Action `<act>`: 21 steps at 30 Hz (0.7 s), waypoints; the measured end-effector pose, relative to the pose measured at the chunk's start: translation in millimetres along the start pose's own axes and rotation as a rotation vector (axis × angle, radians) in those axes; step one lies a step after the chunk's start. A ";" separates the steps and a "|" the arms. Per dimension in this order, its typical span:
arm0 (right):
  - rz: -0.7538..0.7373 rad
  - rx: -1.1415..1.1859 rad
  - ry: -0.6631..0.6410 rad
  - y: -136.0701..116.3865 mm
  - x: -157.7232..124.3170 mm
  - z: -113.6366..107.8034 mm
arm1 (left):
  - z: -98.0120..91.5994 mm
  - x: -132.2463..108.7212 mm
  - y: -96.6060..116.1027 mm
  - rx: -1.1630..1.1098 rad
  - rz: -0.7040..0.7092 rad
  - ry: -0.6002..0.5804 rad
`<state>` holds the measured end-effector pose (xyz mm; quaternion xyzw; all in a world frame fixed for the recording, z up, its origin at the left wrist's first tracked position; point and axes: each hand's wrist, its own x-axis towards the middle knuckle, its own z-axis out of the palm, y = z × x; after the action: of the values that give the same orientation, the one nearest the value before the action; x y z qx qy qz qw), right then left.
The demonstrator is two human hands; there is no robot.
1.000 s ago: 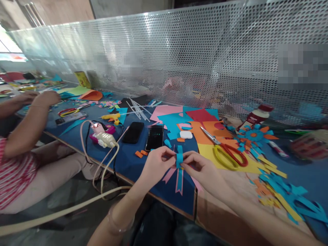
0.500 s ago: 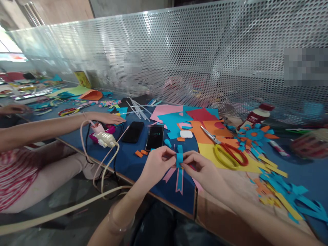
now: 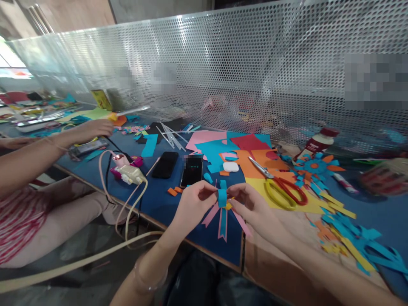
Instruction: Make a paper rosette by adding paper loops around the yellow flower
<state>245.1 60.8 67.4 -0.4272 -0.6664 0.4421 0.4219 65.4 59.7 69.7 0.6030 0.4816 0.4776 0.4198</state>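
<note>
A curled blue paper strip [image 3: 222, 198] stands between my two hands over the table's front edge. My left hand [image 3: 195, 205] is closed in a pinch at the strip's left side. At its right edge are the bent, closed fingertips of my right hand [image 3: 253, 208]; exactly what they press is partly hidden. Beside the right thumb shows a small yellow-orange piece [image 3: 228, 205]. Below the strip spread pink paper tails with notched ends, the middle tail [image 3: 223, 225] layered with blue.
Red-and-yellow-handled scissors [image 3: 280, 189] lie on coloured paper. Two phones [image 3: 165, 165], a white case [image 3: 230, 166] and a power strip with cords [image 3: 129, 173] are to the left. A bottle [image 3: 318, 142] stands near the mesh screen. A co-worker's hand [image 3: 92, 128] holds a long pale stick.
The curled blue strip has turned slightly, and the yellow-orange piece now shows beside my right thumb. The co-worker's hand has drawn back left and up, uncovering blue paper.
</note>
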 end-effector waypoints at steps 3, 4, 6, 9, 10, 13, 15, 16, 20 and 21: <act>-0.010 -0.084 -0.041 -2.3 0.8 -1.5 | -2.2 -2.9 3.8 0.087 0.069 0.037; -0.026 -0.102 -0.057 -2.5 0.9 -1.6 | -2.5 -4.0 5.4 0.097 0.079 0.040; -0.059 -0.109 -0.085 -1.8 1.0 -1.2 | -2.5 -6.2 8.6 0.108 0.086 0.039; -0.087 -0.089 -0.128 0.0 0.8 -0.1 | -1.5 -9.0 12.4 0.127 0.085 0.040; -0.089 -0.084 -0.136 0.2 0.7 0.2 | -1.2 -9.7 13.3 0.135 0.086 0.042; -0.081 -0.072 -0.143 -1.5 0.0 1.2 | -0.5 -11.3 15.3 0.157 0.095 0.048; -0.069 -0.059 -0.144 -3.9 -0.5 1.9 | -0.3 -12.2 16.5 0.168 0.098 0.048; -0.063 -0.053 -0.144 -5.0 -0.8 2.2 | -0.2 -12.5 17.0 0.170 0.100 0.045; -0.047 -0.038 -0.141 -6.6 -1.2 3.5 | 0.2 -12.8 18.8 0.175 0.115 0.037; -0.045 -0.036 -0.137 -6.2 -1.2 3.8 | 0.4 -12.6 19.2 0.179 0.117 0.040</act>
<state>240.7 57.3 72.1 -0.3885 -0.7109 0.4487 0.3773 68.2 43.7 86.0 0.6556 0.4946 0.4683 0.3260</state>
